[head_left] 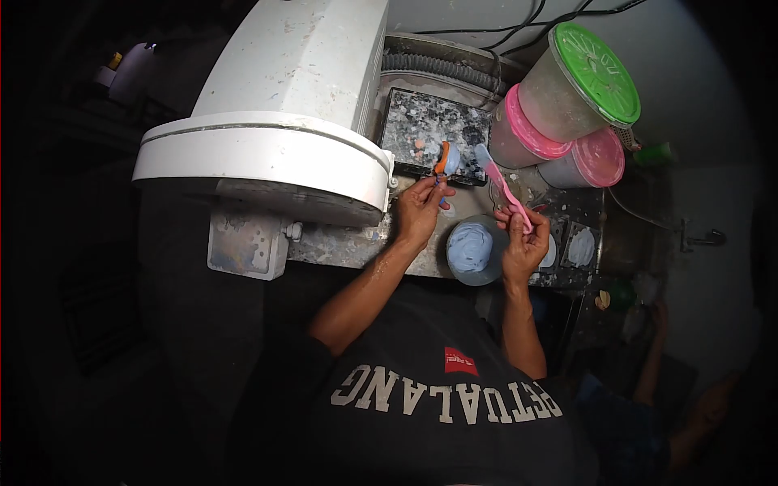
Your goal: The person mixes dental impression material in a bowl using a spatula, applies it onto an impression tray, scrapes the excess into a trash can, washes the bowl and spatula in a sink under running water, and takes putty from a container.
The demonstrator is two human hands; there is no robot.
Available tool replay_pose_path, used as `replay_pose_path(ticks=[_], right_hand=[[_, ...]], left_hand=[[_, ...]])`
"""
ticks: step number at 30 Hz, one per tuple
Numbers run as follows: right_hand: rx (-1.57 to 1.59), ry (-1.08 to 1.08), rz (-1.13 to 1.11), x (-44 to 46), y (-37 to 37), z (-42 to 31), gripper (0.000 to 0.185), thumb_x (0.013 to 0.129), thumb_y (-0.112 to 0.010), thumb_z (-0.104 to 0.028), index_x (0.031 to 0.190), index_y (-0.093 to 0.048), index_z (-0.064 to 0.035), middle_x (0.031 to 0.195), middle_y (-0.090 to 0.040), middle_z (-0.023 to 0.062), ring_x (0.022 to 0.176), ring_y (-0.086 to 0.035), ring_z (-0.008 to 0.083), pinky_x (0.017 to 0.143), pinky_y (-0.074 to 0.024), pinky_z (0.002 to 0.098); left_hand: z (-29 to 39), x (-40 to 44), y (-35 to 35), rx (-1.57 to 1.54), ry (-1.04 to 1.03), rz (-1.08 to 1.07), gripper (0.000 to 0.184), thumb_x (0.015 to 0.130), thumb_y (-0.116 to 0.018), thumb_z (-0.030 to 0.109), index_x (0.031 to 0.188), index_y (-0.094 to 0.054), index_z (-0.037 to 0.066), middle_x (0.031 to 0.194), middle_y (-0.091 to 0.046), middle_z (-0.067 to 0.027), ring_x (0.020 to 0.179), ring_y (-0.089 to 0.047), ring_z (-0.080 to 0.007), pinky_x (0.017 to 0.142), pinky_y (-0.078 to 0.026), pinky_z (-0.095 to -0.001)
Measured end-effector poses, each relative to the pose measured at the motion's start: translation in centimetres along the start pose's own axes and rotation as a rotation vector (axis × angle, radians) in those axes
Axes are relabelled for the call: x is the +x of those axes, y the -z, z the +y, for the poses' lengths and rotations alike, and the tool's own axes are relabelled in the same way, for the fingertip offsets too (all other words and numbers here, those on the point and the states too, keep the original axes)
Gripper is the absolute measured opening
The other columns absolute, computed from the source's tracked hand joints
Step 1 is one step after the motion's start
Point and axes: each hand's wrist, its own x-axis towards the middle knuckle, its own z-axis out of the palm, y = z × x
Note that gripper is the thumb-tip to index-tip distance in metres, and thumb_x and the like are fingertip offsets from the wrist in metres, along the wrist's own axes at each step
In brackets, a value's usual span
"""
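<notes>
My left hand is closed on a small curved orange mould with light blue paste on its right side. It is above the front edge of a dark, paste-crusted block. Between the fingers of my right hand is a pink spatula, its blade up and left, coated in light blue paste. The blade tip is apart from the mould. Below, between both hands, a translucent mixing bowl contains a thick mass of light blue paste. My right hand partly overlaps the bowl's right edge.
A large white machine overhangs the left side. Tubs with a green lid and pink lids stand at back right. Behind the block runs a ribbed hose. Small paste-covered plates lie right. Another person's arm shows lower right.
</notes>
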Motion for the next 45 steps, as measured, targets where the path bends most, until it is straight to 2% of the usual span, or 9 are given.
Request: replay_pose_path(ticks=[12,17,18,22,29,33,36,42,45], right_hand=[[0.104,-0.105,-0.069,1.7,5.9,-4.2,0.016,0.096,-0.059,-0.005,0.11,-0.059,0.001,0.083,-0.068,0.0115,0.068,-0.063,0.013,0.06,-0.0484,0.0224],[-0.445,-0.035,-0.116,-0.4,7.6,-5.8,0.008,0.086,-0.071,-0.004,0.093,-0.071,0.0003,0.072,-0.06,0.0009,0.062,-0.051,0.0072,0.056,-0.0381,0.021],[-0.658,0.065,-0.204,-0.5,7.0,-6.8,0.01,0.082,-0.072,-0.001,0.092,-0.072,-0.0001,0.07,-0.06,0.0037,0.059,-0.051,0.0091,0.053,-0.0387,0.0243],[-0.697,0.219,-0.243,-4.1,4.5,-4.8,0.014,0.078,-0.074,0.001,0.092,-0.074,-0.0004,0.067,-0.06,0.0088,0.053,-0.052,0.0171,0.049,-0.0387,0.029],[-0.69,0.146,-0.226,-7.8,4.8,-4.8,0.014,0.079,-0.073,0.001,0.093,-0.074,-0.0001,0.066,-0.059,0.0059,0.052,-0.05,0.0119,0.047,-0.0363,0.0262],[-0.558,-0.043,-0.075,-8.6,5.3,-4.2,0.014,0.083,-0.071,0.001,0.097,-0.072,0.0024,0.066,-0.061,0.0039,0.051,-0.05,0.0095,0.047,-0.0359,0.0233],[-0.109,-0.467,0.142,-9.5,5.3,-2.8,0.015,0.087,-0.069,-0.001,0.1,-0.071,0.0041,0.068,-0.062,0.0045,0.048,-0.049,0.008,0.044,-0.0347,0.0204],[0.337,-0.669,0.333,-8.8,6.6,-1.6,0.018,0.091,-0.065,-0.012,0.102,-0.067,0.0024,0.066,-0.059,0.0036,0.043,-0.042,0.0056,0.04,-0.0295,0.0193],[0.42,-0.576,0.318,-6.9,5.8,-2.2,0.018,0.092,-0.064,-0.012,0.104,-0.067,0.0013,0.068,-0.061,0.0052,0.046,-0.046,0.0074,0.04,-0.0307,0.0188]], left_hand=[[-0.1,-1.0,2.0,0.003,0.032,-0.065,0.029,0.098,-0.063,0.022,0.117,-0.062,0.001,0.089,-0.068,-0.0045,0.072,-0.057,-0.0066,0.067,-0.046,-0.0212],[-0.1,-2.1,1.3,0.091,-0.038,0.039,0.026,0.099,-0.061,0.019,0.116,-0.061,-0.001,0.087,-0.067,-0.0049,0.075,-0.058,-0.0071,0.068,-0.046,-0.0213],[-0.3,-2.4,1.0,0.106,-0.076,0.039,0.026,0.099,-0.06,0.018,0.116,-0.061,-0.002,0.088,-0.067,-0.0052,0.077,-0.059,-0.0078,0.068,-0.046,-0.0216],[-1.0,-3.6,-1.0,0.151,-0.163,0.047,0.023,0.1,-0.058,0.014,0.115,-0.06,-0.003,0.088,-0.067,-0.0063,0.081,-0.062,-0.0095,0.069,-0.047,-0.0229],[-3.4,-3.8,-2.4,0.166,-0.275,0.103,0.02,0.101,-0.056,0.01,0.115,-0.058,-0.004,0.087,-0.065,-0.0048,0.074,-0.056,-0.0056,0.065,-0.043,-0.0207],[-3.5,-3.8,-2.5,0.176,-0.279,0.113,0.02,0.101,-0.055,0.008,0.116,-0.057,-0.005,0.087,-0.065,-0.005,0.071,-0.053,-0.0045,0.062,-0.042,-0.02],[-3.6,-3.8,-2.6,0.169,-0.26,0.107,0.021,0.101,-0.056,0.011,0.115,-0.057,-0.004,0.087,-0.066,-0.005,0.074,-0.056,-0.0053,0.063,-0.043,-0.02],[-2.7,-3.8,-2.1,0.131,-0.195,0.083,0.021,0.1,-0.057,0.013,0.115,-0.059,-0.003,0.088,-0.067,-0.0053,0.077,-0.059,-0.0063,0.065,-0.044,-0.0202],[-2.0,-3.4,-1.7,0.124,-0.154,0.072,0.021,0.1,-0.058,0.014,0.114,-0.06,-0.002,0.089,-0.067,-0.0056,0.076,-0.059,-0.0066,0.065,-0.045,-0.0209]])
